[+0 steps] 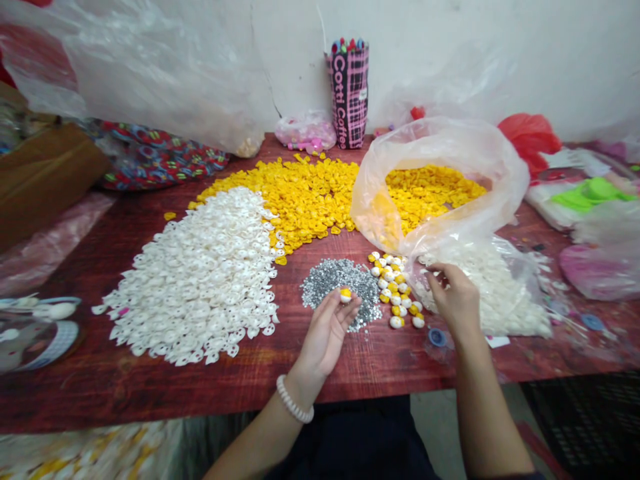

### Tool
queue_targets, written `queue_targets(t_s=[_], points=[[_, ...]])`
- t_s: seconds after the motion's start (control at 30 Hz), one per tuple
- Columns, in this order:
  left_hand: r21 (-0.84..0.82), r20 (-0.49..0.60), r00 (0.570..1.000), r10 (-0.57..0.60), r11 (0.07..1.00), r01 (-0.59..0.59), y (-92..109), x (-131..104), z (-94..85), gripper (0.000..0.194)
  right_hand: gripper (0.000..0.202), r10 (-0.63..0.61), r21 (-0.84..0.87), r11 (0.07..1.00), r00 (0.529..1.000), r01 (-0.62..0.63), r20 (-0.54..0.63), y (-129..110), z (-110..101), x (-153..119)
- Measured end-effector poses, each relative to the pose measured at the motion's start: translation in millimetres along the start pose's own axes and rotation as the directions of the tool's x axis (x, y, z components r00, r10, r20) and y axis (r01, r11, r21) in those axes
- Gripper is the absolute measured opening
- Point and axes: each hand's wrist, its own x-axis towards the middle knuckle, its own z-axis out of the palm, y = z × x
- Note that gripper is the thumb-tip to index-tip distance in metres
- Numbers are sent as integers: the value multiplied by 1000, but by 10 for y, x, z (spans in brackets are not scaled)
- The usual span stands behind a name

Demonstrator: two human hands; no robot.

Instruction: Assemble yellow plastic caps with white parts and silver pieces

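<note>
My left hand (325, 328), with a coiled pale band on its wrist, is palm up over a pile of small silver discs (336, 275). Its fingers are closed on a small yellow-and-white plastic piece (345, 295). Thumb and fingertips together, my right hand (457, 300) is at the left side of a clear bag of white pieces (505, 287); what it pinches is too small to make out. Several joined yellow-and-white pieces (395, 288) lie between the hands. Loose white plastic pieces (200, 280) are heaped at left, and yellow pieces (310, 197) behind.
An open clear plastic bag (445, 143) stands over part of the yellow heap. Against the wall is a pink-and-black checked bag (350, 100). A blue round cap (437, 337) lies near my right wrist. Cardboard (45, 180) and bags crowd the left side.
</note>
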Motion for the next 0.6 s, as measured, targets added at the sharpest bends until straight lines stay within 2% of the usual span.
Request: queue_targets(t_s=[0.03,0.1,0.17,0.2,0.27,0.33,0.43,0.6], points=[[-17,-38,999,30,999,-30,2,18,29,10,13,27,155,988,997,-17,-67,-177,34,-86],[-56,-86,994,71,996,-76,6,48,114,9,13,33,409,912,998,-6,-59,-561,152,-301],[-96,-78,995,70,992,-77,8,62,223,10,18,-29,532,842,993,86,-114,-903,310,-532],[-113,-62,996,63,991,-70,9,63,276,11,24,-106,558,811,982,177,-158,-1034,387,-636],[-123,-49,997,56,990,-62,17,58,361,12,34,-197,590,762,963,268,-184,-1192,503,-791],[-121,-46,997,65,990,-70,31,52,395,12,42,-254,615,734,956,288,-145,-1231,548,-866],[-111,-24,996,90,990,-92,45,57,360,13,46,-318,647,713,947,269,-42,-1179,507,-861],[-9,63,984,170,985,-169,19,45,265,19,31,-323,734,665,939,136,118,-1099,399,-765]])
